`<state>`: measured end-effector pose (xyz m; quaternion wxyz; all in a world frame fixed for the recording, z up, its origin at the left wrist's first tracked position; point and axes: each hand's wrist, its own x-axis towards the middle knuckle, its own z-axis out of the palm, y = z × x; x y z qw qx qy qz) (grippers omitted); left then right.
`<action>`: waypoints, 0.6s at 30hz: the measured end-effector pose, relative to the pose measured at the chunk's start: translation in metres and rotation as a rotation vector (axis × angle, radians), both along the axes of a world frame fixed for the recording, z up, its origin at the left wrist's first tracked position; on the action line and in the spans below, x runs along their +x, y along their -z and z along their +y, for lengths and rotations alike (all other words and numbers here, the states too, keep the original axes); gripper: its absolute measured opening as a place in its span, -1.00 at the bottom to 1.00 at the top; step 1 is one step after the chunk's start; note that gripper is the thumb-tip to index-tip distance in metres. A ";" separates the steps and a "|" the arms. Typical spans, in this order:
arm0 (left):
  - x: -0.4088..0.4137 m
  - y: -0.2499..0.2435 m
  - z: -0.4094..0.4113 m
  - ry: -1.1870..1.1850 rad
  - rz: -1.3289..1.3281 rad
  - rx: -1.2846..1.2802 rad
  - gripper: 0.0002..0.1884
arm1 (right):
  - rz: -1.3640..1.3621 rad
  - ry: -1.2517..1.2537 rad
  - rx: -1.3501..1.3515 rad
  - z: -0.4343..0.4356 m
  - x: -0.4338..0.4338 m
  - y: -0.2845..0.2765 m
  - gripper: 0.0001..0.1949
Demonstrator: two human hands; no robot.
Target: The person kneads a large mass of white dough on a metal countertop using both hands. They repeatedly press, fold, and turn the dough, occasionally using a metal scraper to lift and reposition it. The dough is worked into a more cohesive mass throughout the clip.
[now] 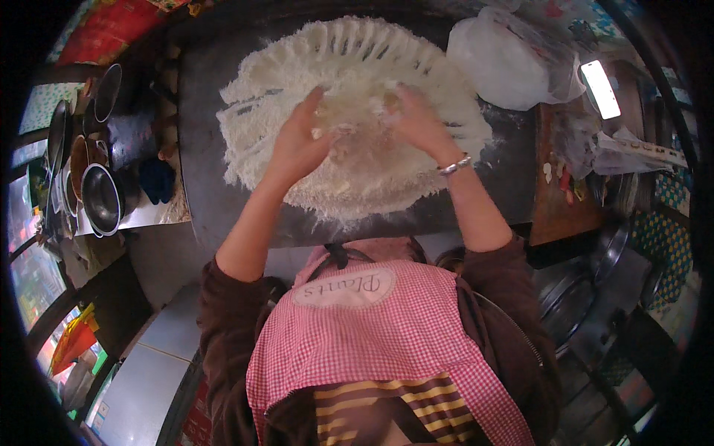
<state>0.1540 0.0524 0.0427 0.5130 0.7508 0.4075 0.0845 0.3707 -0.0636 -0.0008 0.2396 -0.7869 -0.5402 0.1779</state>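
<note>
A broad bed of white flour is spread over a dark worktop, with finger-like furrows along its far edge. My left hand is at the middle of the flour, thumb and fingers apart and flour on the fingertips. Opposite it, my right hand has its thumb and fingers apart too, blurred by motion; a silver bracelet circles that wrist. Between the two hands the flour looks hazy and slightly darker, and the fingertips are partly hidden in it. Neither hand shows a held object.
A white plastic bag sits at the worktop's far right corner. Beyond it lies a phone with a bright screen. On the left, a metal pan and other cookware stand beside a dark blue cloth. A wooden board adjoins the right side.
</note>
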 end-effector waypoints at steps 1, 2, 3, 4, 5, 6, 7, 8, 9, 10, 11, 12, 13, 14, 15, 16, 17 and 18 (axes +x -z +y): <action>-0.009 0.003 0.009 0.009 0.034 0.151 -0.08 | -0.003 0.032 -0.045 -0.002 0.013 -0.004 -0.36; -0.018 0.008 0.018 0.018 0.068 0.302 -0.08 | -0.005 0.063 -0.090 -0.005 0.029 -0.012 -0.37; -0.028 0.015 0.030 -0.030 0.086 0.289 -0.09 | -0.005 0.087 -0.134 -0.006 0.045 -0.015 -0.38; -0.035 0.027 0.044 -0.068 0.096 0.272 -0.09 | -0.016 0.127 -0.114 -0.014 0.066 -0.001 -0.38; -0.042 0.042 0.056 -0.102 0.109 0.251 -0.09 | -0.026 0.170 -0.099 -0.024 0.086 0.025 -0.37; -0.043 0.049 0.064 -0.152 0.100 0.179 -0.10 | -0.038 0.207 -0.082 -0.022 0.090 0.028 -0.37; -0.042 0.056 0.069 -0.202 0.080 0.085 -0.12 | 0.134 0.257 -0.124 -0.018 0.094 0.033 -0.37; -0.042 0.064 0.073 -0.251 0.060 -0.009 -0.15 | 0.306 0.305 -0.166 -0.014 0.098 0.037 -0.36; -0.038 0.067 0.076 -0.301 0.039 -0.108 -0.18 | 0.476 0.351 -0.212 -0.008 0.098 0.038 -0.35; -0.028 0.068 0.077 -0.288 -0.006 -0.179 -0.18 | 0.562 0.327 -0.179 -0.005 0.099 0.047 -0.34; -0.014 0.069 0.078 -0.273 -0.051 -0.250 -0.19 | 0.647 0.302 -0.145 -0.001 0.098 0.062 -0.33; -0.001 0.070 0.079 -0.260 -0.095 -0.320 -0.19 | 0.732 0.274 -0.109 0.008 0.098 0.073 -0.31; 0.012 0.070 0.079 -0.228 -0.099 -0.313 -0.20 | 0.586 0.241 -0.138 0.021 0.091 0.076 -0.30; 0.025 0.069 0.079 -0.196 -0.104 -0.306 -0.21 | 0.439 0.208 -0.166 0.037 0.082 0.079 -0.29; 0.034 0.070 0.079 -0.162 -0.110 -0.301 -0.22 | 0.291 0.176 -0.194 0.047 0.073 0.080 -0.27; 0.038 0.071 0.079 -0.128 -0.089 -0.355 -0.21 | 0.341 0.135 -0.254 0.053 0.063 0.076 -0.26; 0.041 0.071 0.079 -0.093 -0.068 -0.409 -0.20 | 0.390 0.093 -0.314 0.056 0.055 0.071 -0.25; 0.044 0.071 0.079 -0.060 -0.048 -0.462 -0.18 | 0.385 0.055 -0.311 0.058 0.045 0.064 -0.28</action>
